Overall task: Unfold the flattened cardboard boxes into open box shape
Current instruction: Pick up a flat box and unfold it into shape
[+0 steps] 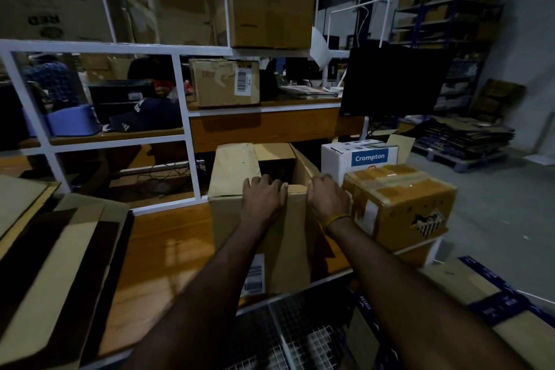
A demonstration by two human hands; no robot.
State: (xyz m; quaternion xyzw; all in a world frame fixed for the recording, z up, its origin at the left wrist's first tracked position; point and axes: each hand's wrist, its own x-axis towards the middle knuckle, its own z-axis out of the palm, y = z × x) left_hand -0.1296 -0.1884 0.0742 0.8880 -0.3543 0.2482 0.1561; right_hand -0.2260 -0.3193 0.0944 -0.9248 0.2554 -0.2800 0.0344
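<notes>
A tall brown cardboard box (237, 219) stands upright on the wooden table (168, 249), its top partly open with flaps raised around a dark opening. My left hand (264, 195) grips the near top edge, fingers curled over it into the opening. My right hand (327, 195) grips the near right corner where a flap rises. A white label shows low on the box's front face. Flattened cardboard sheets (57, 255) lie stacked at the table's left end.
A taped brown box (399, 204) and a white Crompton box (360, 159) stand right of my box. A white shelf frame (192, 159) with more boxes rises behind. A black monitor (393, 81) is at back right. A wire-mesh cart (300, 333) sits below.
</notes>
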